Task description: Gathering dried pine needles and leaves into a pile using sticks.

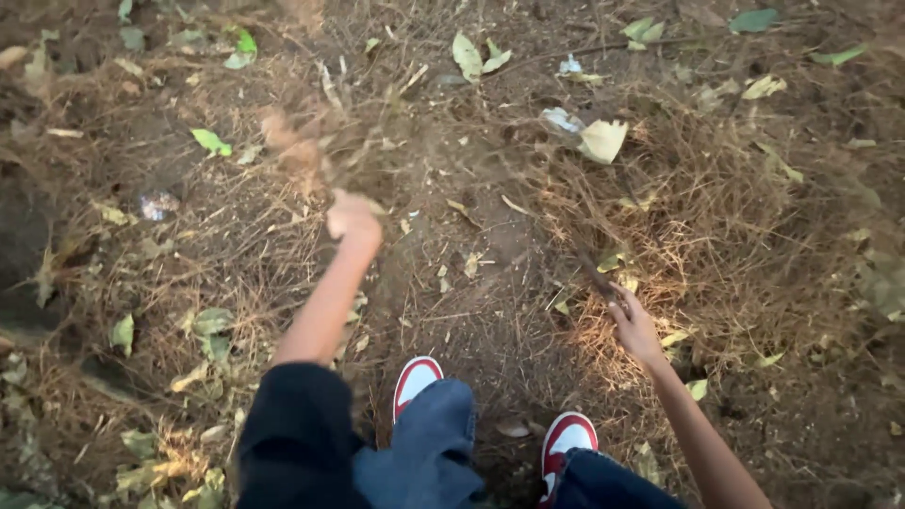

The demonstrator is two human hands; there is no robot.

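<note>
The left hand (353,217) is closing into a fist around a clump of dry grass (302,146), which is showing above it as a blurred brown streak over the ground. The left arm, in a dark sleeve pushed up past the elbow, is reaching forward from the lower left.

The right hand (633,325) is gripping the lower end of a thin dark stick (592,273); the fingers are curled narrowly around it. The stick is pointing up and to the left into a thick mat of dry straw (716,217) that is lying on the right side of the bare soil (490,311).

Two red and white shoes (415,377) are standing on the soil between the arms, below blue jeans. Green and yellow fallen leaves (467,55) are lying scattered across the ground, and a pale crumpled leaf (601,139) is resting near the top of the straw.
</note>
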